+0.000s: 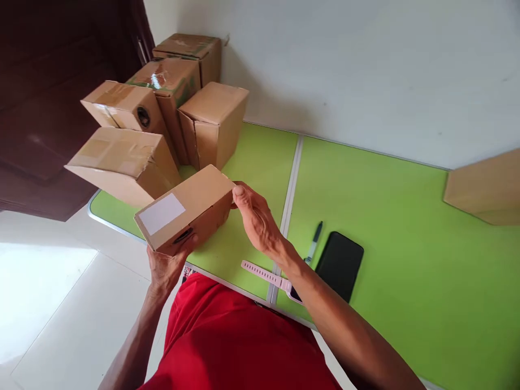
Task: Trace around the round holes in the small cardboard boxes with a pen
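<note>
Box (203,195), gripped at both ends!

My left grip (167,266) cups the near end from below; my right grip (255,216) holds the far end, thumb at the top corner. It's brown and tilted, white label (162,213) on top, dark mark (183,235) on the side, over the table's (406,254) front edge.

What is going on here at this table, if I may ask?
A person holds a cardboard box with a white label at the green table. The left hand supports the labelled end, and the right hand grips the other end. Five more boxes stand beyond it to the left. A pen, a black phone and a pink-strapped watch lie by the right forearm.
</note>
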